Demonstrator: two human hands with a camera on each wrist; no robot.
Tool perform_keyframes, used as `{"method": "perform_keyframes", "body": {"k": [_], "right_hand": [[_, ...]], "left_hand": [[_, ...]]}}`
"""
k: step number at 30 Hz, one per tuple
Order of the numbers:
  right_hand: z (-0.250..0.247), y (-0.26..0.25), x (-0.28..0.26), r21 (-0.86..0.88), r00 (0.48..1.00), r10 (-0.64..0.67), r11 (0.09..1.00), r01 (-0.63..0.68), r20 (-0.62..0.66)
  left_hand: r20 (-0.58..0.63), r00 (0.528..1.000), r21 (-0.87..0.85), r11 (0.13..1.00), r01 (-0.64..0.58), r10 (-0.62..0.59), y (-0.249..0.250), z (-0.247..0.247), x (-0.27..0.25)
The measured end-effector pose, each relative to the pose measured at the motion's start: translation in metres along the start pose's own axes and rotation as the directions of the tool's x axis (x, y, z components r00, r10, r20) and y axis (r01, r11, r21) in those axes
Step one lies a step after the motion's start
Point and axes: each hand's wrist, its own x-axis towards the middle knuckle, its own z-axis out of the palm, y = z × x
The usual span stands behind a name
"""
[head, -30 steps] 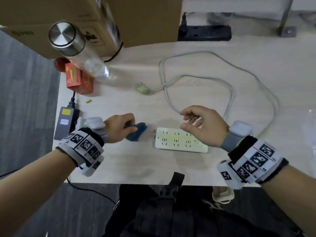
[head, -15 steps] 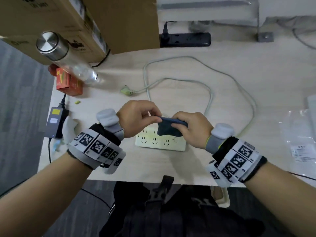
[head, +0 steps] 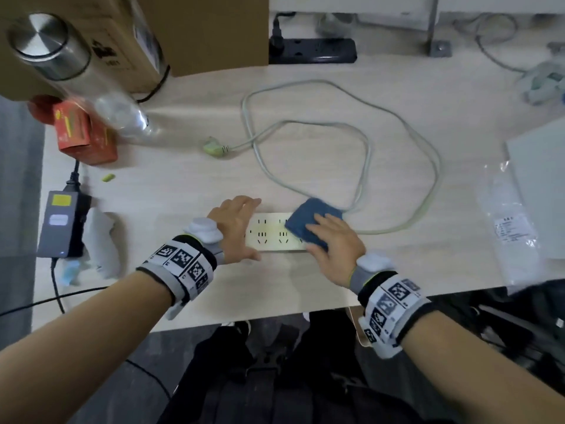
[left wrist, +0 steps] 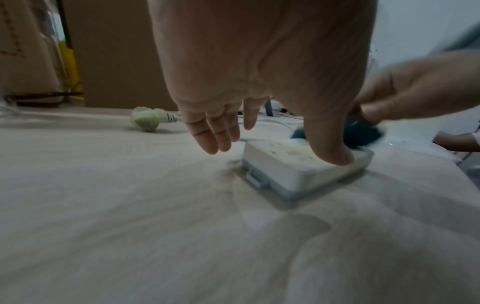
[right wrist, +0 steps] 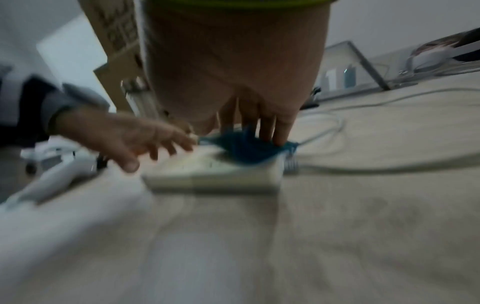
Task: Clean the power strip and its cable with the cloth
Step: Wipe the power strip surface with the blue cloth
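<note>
The white power strip (head: 272, 237) lies flat near the table's front edge. Its grey cable (head: 367, 148) loops away behind it to a pale plug (head: 214, 146). My left hand (head: 237, 223) rests over the strip's left end with straight fingers, and its thumb (left wrist: 335, 156) touches the strip (left wrist: 285, 166) at the near edge. My right hand (head: 333, 240) presses the folded blue cloth (head: 308, 218) flat onto the strip's right end. In the right wrist view its fingertips sit on the cloth (right wrist: 244, 150), which covers that end of the strip (right wrist: 213, 174).
A steel-capped clear bottle (head: 91, 87), a red box (head: 82, 133) and cardboard boxes (head: 198, 26) stand at the back left. A black power strip (head: 318, 50) lies at the back. A grey power adapter (head: 61, 228) sits left, a plastic bag (head: 513, 228) right.
Half a second ago both hands held the cloth above the strip. The left hand has let go and settled on the strip's left end; the right has pressed the cloth down on the right end.
</note>
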Motion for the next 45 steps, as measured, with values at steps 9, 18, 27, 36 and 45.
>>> {"method": "perform_keyframes", "body": {"k": [9, 18, 27, 36, 45], "right_hand": [[-0.001, 0.042, 0.022, -0.226, 0.990, -0.136, 0.964, 0.141, 0.036], [0.045, -0.017, 0.048, -0.141, 0.924, -0.341, 0.920, 0.366, 0.172], [0.028, 0.058, 0.018, -0.281, 0.833, -0.551, 0.791, 0.544, 0.060], [0.056, 0.025, 0.025, -0.302, 0.819, -0.571, 0.771, 0.561, 0.061], [0.015, 0.064, 0.019, -0.404, 0.826, -0.536, 0.726, 0.557, 0.175]], "left_hand": [[-0.033, 0.998, -0.152, 0.987, -0.050, 0.046, -0.019, 0.019, -0.001], [-0.086, 0.996, -0.282, 0.959, -0.021, -0.003, -0.018, 0.024, 0.004], [-0.050, 0.999, -0.236, 0.972, 0.010, -0.022, -0.014, 0.021, -0.001], [0.009, 0.997, -0.315, 0.946, 0.074, -0.075, -0.008, 0.021, -0.005], [0.034, 0.995, -0.215, 0.971, 0.101, -0.096, 0.001, 0.014, -0.005]]}}
